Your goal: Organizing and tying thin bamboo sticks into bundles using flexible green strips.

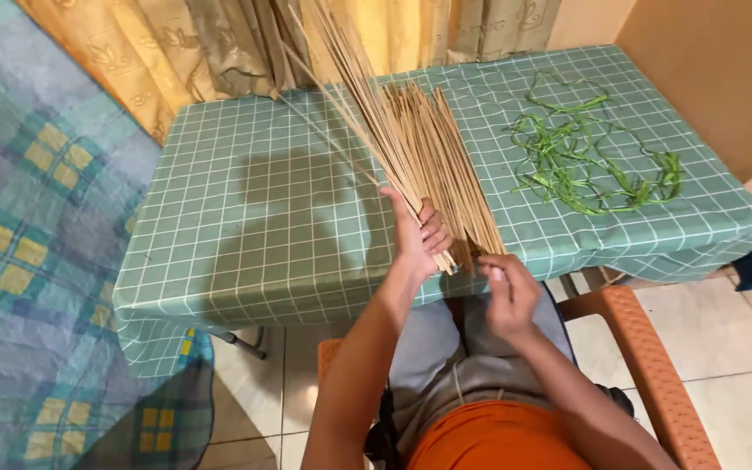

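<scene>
Two bare hands at work over one bundle of thin tan sticks (pixel 433 148), likely palm-leaf midribs, lying fanned on the bench (pixel 245 218), butt ends at the near edge, tips running far and left toward the curtain (pixel 176 43).

Left hand (pixel 418 233): raised at the near edge, forearm angled up from the lap, fingers curled and pressed together around a sheaf of sticks, lifting it clear of the rest.

Right hand (pixel 505 292): lower, just off the near edge, wrist bent, fingers pinching the butt end of one or a few sticks; the exact count cannot be told.

Handling note, as judgement: keep the left grip firm and low on the sheaf so it does not splay; draw single sticks straight along their length to avoid snapping.

Also present: green leaf strips (pixel 598 157) far right on the checked cloth; orange plastic chair (pixel 654 365).
</scene>
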